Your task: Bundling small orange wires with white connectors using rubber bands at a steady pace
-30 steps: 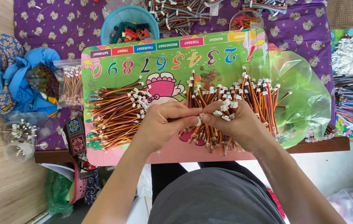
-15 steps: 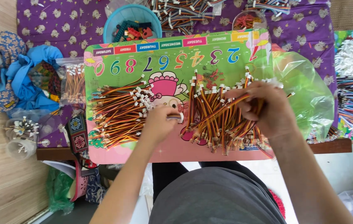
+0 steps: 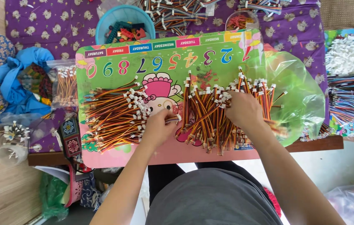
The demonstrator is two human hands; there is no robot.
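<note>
Wire harnesses lie in two heaps on the pink-and-green board (image 3: 210,50): a tidy left pile (image 3: 112,114) and a looser right pile (image 3: 210,116). The left hand (image 3: 158,129) pinches one short harness (image 3: 173,120) by its connector end, just beside the tidy pile. The right hand (image 3: 243,109) rests fingers-down in the loose heap; whether it grips anything is hard to tell. Best practice, I judge: keep connectors aligned the same way and lift strands singly to avoid tangles.
</note>
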